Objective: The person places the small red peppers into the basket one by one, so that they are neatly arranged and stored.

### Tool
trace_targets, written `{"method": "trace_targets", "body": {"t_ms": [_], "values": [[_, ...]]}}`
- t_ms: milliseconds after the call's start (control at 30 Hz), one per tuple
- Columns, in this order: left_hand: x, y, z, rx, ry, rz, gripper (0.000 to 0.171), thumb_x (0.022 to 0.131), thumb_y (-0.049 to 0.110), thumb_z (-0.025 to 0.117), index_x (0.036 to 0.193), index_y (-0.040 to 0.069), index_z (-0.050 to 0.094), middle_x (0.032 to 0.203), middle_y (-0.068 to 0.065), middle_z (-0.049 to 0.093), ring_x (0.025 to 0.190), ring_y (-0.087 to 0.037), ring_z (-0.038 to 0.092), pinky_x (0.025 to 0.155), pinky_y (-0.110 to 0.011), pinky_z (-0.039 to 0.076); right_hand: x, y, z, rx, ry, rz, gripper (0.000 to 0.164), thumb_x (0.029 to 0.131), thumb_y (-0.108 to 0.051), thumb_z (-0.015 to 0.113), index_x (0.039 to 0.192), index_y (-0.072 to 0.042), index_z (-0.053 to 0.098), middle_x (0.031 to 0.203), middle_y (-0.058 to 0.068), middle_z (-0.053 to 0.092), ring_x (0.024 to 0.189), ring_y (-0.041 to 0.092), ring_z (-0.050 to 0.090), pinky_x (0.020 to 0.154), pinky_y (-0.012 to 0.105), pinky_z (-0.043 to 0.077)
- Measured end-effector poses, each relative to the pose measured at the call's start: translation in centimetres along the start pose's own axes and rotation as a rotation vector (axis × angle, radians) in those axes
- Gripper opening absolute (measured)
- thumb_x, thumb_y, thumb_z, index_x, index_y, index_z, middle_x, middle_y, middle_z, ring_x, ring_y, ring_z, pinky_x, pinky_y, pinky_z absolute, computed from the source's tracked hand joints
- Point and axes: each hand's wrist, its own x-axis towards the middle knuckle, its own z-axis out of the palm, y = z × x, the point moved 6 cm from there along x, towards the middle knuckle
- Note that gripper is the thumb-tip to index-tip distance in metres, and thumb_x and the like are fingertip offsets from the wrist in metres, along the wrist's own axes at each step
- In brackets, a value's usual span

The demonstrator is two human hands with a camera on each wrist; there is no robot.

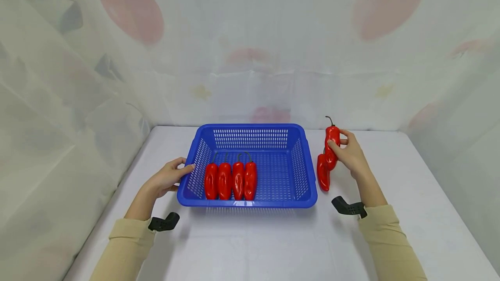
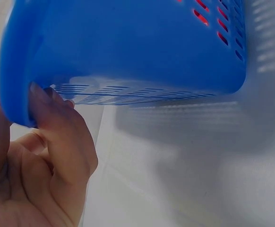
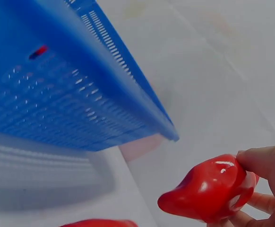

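Observation:
A blue plastic basket (image 1: 251, 203) stands in the middle of the table, with several red peppers (image 1: 238, 180) lined up side by side in its left half. My left hand (image 1: 169, 178) grips the basket's left rim, thumb over the edge and fingers curled beneath, as the left wrist view shows. To the right of the basket, my right hand (image 1: 351, 153) pinches a red pepper (image 3: 206, 189) between thumb and fingers, its stem pointing away. Another red pepper (image 1: 323, 173) lies on the table just under the held one, partly covered by it in the head view.
The white table (image 1: 250, 246) is bordered by pale patterned curtains (image 1: 250, 86) at the back and both sides. Black wrist mounts (image 1: 349, 207) sit on both forearms. The basket's right wall is close to the peppers outside it.

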Motion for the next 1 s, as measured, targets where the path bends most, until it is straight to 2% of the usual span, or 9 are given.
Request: {"method": "trace_targets", "body": {"t_ms": [367,867,1000], "values": [[-0.1,0.1,0.0,0.003,0.001,-0.007,0.045,0.091,0.039,0.054,0.118,0.006,0.04,0.103,-0.017,0.064,0.081,-0.024,0.067,0.07,-0.043,0.056,-0.1,-2.9,0.6,0.033,-0.054,-0.092,0.076,0.092,-0.031,0.055,0.148,-0.012,0.008,0.133,0.029,0.034,0.106,0.043,0.052,0.079,0.049,0.051],[-0.1,0.1,0.0,0.0,0.0,-0.001,0.045,0.091,0.038,0.054,0.118,0.006,0.04,0.103,-0.018,0.064,0.081,-0.025,0.067,0.07,-0.043,0.056,-0.6,-5.9,2.9,-0.005,-0.121,-0.126,0.073,0.092,-0.028,0.055,0.147,-0.013,0.01,0.133,0.028,0.035,0.104,0.042,0.055,0.079,0.048,0.052],[0.0,0.1,0.0,0.004,0.003,-0.002,0.045,0.091,0.039,0.055,0.118,0.006,0.039,0.103,-0.018,0.064,0.08,-0.025,0.067,0.069,-0.043,0.056,-0.6,-6.7,4.0,0.018,-0.158,-0.143,0.072,0.091,-0.026,0.056,0.146,-0.013,0.011,0.129,0.027,0.037,0.101,0.041,0.057,0.077,0.046,0.053]]}}
